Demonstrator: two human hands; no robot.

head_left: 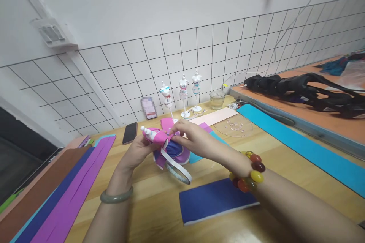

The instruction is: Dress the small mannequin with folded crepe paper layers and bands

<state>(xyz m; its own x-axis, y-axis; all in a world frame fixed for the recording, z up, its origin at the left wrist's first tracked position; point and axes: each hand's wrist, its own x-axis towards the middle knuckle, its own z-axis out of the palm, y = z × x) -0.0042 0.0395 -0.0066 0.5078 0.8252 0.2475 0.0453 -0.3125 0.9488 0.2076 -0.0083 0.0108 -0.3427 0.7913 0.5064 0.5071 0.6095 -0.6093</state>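
Note:
A small white mannequin [147, 132] lies tilted above the table, wrapped in a pink top and a blue and purple skirt [174, 149]. My left hand [136, 152] is closed around its upper body from the left. My right hand [185, 136] pinches the pink fabric [162, 136] at the waist, its fingertips close together. From the waist a white strip [176, 164] loops down to the right, beside a roll of tape [177, 174] under the skirt. A dark blue sheet [213, 200] lies in front of my right forearm.
Three mannequins on stands [184, 93] are at the back, near a glass of liquid [217, 100]. A dark phone [130, 133] lies to the left. Colored strips [76, 186] cover the left side; a turquoise strip [299, 146] lies right, beside a clear plate [234, 127] with small beads.

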